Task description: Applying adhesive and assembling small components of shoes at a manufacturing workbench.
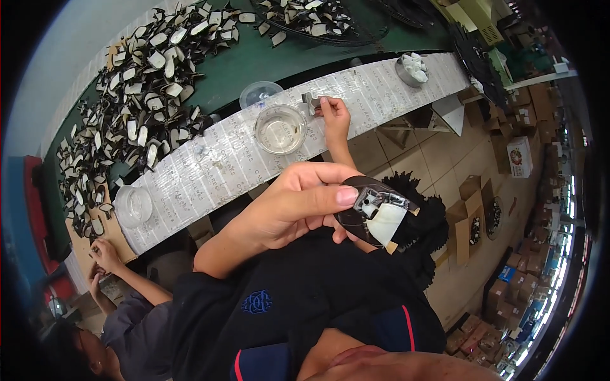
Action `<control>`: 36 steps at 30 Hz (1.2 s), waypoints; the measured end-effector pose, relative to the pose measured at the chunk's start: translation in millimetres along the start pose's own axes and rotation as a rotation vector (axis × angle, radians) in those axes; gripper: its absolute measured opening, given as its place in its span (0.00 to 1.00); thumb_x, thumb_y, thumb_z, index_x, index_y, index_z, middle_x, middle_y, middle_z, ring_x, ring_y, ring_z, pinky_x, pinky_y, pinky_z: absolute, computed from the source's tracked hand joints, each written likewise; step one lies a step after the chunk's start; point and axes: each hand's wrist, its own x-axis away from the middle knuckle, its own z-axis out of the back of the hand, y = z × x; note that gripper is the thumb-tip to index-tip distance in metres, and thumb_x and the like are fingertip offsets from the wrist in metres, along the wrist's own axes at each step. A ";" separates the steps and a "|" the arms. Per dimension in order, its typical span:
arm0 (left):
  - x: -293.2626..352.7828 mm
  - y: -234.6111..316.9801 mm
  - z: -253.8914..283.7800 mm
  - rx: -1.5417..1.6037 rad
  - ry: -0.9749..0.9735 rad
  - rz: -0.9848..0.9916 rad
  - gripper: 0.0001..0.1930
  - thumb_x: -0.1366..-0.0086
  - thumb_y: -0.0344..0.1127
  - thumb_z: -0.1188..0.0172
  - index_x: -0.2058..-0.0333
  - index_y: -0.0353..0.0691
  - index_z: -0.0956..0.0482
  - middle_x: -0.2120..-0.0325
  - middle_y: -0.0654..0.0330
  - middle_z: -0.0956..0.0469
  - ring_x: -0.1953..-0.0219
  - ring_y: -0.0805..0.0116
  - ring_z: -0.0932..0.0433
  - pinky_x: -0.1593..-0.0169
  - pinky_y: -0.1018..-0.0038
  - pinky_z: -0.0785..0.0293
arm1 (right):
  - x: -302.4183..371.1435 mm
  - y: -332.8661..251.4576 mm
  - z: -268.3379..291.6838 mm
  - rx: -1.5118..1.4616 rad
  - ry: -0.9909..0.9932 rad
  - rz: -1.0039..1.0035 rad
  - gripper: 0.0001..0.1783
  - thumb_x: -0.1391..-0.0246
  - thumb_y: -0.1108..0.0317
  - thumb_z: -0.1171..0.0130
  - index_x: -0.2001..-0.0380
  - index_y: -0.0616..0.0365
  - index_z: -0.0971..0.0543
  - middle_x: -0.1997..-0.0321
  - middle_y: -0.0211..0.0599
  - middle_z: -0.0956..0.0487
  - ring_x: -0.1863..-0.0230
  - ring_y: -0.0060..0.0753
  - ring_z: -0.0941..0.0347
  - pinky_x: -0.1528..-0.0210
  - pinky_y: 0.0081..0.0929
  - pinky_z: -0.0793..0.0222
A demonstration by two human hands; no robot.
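Close up in the middle, my left hand pinches a glossy dark shoe-upper piece with the thumb on top. A white patch and a small silvery fitting show on it beside my thumb. Farther off, over the bench's far part, my right hand has its fingers closed on a small grey metal-looking piece, whose exact kind I cannot make out. Left of that hand stands a round clear bowl with a little clear content.
A paper-covered bench runs across, with a clear tub and a tin of white pieces on it. Behind lies a big heap of black-and-white pieces. A co-worker handles something at left. Cartons stand at right.
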 end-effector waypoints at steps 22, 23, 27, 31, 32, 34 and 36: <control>-0.3 0.5 2.7 0.019 0.045 0.076 0.14 0.32 0.35 0.43 0.56 0.28 0.24 0.65 0.56 0.21 0.67 0.73 0.20 0.66 0.79 0.20 | 0.6 1.1 -3.9 0.019 -0.020 0.002 0.09 0.39 0.67 0.41 0.64 0.63 0.25 0.67 0.34 0.20 0.71 0.19 0.26 0.66 0.19 0.28; 0.0 -0.7 3.8 0.027 0.037 0.070 0.14 0.32 0.35 0.43 0.56 0.28 0.24 0.65 0.56 0.21 0.67 0.73 0.20 0.66 0.79 0.20 | 0.8 0.9 -4.3 0.019 -0.021 0.002 0.09 0.39 0.67 0.41 0.64 0.63 0.25 0.67 0.34 0.20 0.71 0.19 0.26 0.66 0.19 0.28; 0.9 -4.1 6.7 0.040 -0.004 0.063 0.15 0.32 0.34 0.42 0.55 0.27 0.24 0.65 0.55 0.20 0.68 0.72 0.19 0.67 0.78 0.20 | 2.1 0.8 -2.4 0.018 -0.018 0.005 0.09 0.39 0.67 0.42 0.63 0.63 0.25 0.67 0.34 0.20 0.71 0.20 0.25 0.66 0.19 0.28; 0.5 -6.5 5.0 0.038 0.005 0.075 0.15 0.32 0.34 0.42 0.54 0.26 0.25 0.65 0.55 0.20 0.68 0.71 0.19 0.66 0.77 0.18 | 4.1 -2.2 -3.0 0.013 -0.019 0.004 0.09 0.39 0.67 0.42 0.63 0.64 0.25 0.67 0.35 0.20 0.71 0.20 0.25 0.65 0.19 0.28; 1.0 -6.9 4.0 0.003 0.056 0.076 0.15 0.33 0.33 0.43 0.53 0.26 0.25 0.64 0.54 0.20 0.67 0.71 0.19 0.65 0.77 0.18 | 4.5 -2.1 -3.0 0.013 -0.015 0.002 0.09 0.39 0.67 0.42 0.63 0.64 0.25 0.67 0.35 0.20 0.71 0.20 0.25 0.65 0.19 0.28; 3.2 -9.4 3.9 -0.026 0.112 0.086 0.15 0.33 0.33 0.43 0.53 0.26 0.25 0.64 0.54 0.20 0.67 0.70 0.19 0.63 0.77 0.17 | 4.9 -1.2 -3.6 0.004 -0.024 0.008 0.09 0.39 0.67 0.42 0.64 0.64 0.25 0.67 0.35 0.20 0.71 0.20 0.25 0.65 0.19 0.27; 7.5 -13.0 5.9 -0.140 0.189 0.037 0.20 0.35 0.34 0.43 0.50 0.22 0.29 0.62 0.47 0.21 0.64 0.62 0.17 0.62 0.69 0.15 | 6.0 0.1 -2.7 0.010 -0.020 0.001 0.09 0.39 0.67 0.41 0.64 0.63 0.25 0.66 0.35 0.20 0.71 0.20 0.25 0.65 0.19 0.27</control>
